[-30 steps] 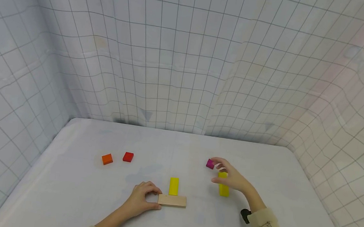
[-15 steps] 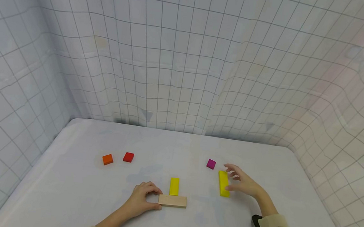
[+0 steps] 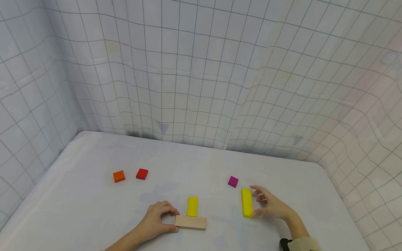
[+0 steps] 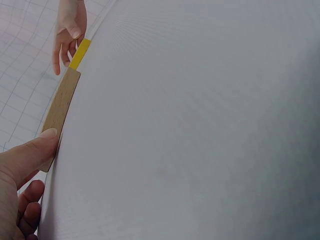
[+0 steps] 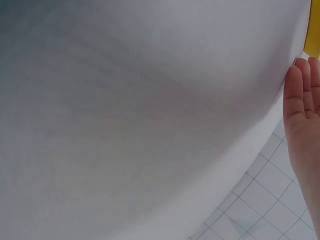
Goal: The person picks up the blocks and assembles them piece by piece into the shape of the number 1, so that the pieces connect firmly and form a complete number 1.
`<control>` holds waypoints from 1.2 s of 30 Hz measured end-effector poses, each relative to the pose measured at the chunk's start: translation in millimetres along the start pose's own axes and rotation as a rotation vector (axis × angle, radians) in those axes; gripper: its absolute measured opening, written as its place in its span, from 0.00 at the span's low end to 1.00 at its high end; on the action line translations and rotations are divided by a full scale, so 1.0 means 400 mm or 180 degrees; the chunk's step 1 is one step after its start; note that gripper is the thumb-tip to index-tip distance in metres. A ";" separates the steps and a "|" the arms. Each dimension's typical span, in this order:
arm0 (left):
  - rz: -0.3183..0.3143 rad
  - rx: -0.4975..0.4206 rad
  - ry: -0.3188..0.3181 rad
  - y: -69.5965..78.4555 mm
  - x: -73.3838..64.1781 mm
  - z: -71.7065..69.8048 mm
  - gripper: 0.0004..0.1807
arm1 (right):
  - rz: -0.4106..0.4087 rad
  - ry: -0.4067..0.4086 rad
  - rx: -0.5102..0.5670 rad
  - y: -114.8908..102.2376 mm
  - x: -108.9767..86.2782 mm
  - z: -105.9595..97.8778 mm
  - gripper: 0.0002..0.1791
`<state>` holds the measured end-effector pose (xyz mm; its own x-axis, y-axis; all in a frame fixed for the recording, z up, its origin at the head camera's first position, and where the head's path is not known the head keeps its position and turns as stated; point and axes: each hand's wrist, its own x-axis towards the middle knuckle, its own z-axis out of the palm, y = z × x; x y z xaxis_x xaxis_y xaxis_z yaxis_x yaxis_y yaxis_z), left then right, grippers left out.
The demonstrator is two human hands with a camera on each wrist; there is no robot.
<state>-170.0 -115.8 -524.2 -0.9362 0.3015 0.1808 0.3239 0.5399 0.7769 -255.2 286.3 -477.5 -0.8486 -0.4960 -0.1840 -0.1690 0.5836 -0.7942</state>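
Observation:
A plain wooden block [image 3: 190, 222] lies flat near the front of the table. My left hand [image 3: 157, 219] pinches its left end, and the thumb shows on its face in the left wrist view. A short yellow block [image 3: 192, 206] lies lengthwise just behind the wooden one, apparently touching it. To the right lies a longer yellow block [image 3: 247, 203], slightly tilted. Just right of it is my right hand [image 3: 273, 206], fingers loosely bent, thumb at the block's near end; whether it touches I cannot tell. Behind that block, to the left, sits a purple block [image 3: 233, 181].
An orange block [image 3: 119, 176] and a red block [image 3: 141, 174] lie at the back left of the white-covered table [image 3: 80, 211]. Grid-patterned curtains [image 3: 198, 80] close off the back and both sides.
My right hand has drawn back from the purple block and shifted right, to the right side of the longer yellow block. My left hand and the wooden block have stayed in place.

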 end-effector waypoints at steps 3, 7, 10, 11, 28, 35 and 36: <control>0.0012 0.0002 0.0001 -0.001 0.000 0.001 0.18 | 0.0010 -0.0034 0.0001 -0.001 -0.001 0.000 0.47; 0.0012 -0.0004 -0.0002 -0.002 0.000 0.001 0.18 | -0.0004 -0.0039 -0.0052 0.003 -0.001 0.003 0.47; 0.0000 -0.0012 -0.0001 0.000 -0.001 0.001 0.18 | 0.0023 -0.0044 -0.0080 0.006 0.001 0.004 0.48; 0.0003 -0.0008 0.0001 0.000 -0.001 0.001 0.18 | 0.0032 -0.0050 -0.0082 0.007 0.001 0.004 0.48; -0.0004 -0.0017 0.0009 0.006 -0.001 -0.002 0.18 | 0.0112 -0.0152 -0.0152 0.004 0.001 0.008 0.53; -0.0003 -0.0016 0.0021 0.006 -0.001 -0.002 0.18 | 0.0029 -0.0180 -0.0096 0.006 0.003 0.007 0.53; -0.0002 -0.0014 0.0023 0.006 -0.001 -0.002 0.18 | 0.0031 -0.0181 -0.0091 0.006 0.003 0.007 0.53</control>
<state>-169.0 -115.2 -522.0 -0.9373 0.2954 0.1848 0.3228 0.5365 0.7797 -255.2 285.3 -481.1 -0.8205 -0.5256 -0.2247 -0.1759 0.6062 -0.7756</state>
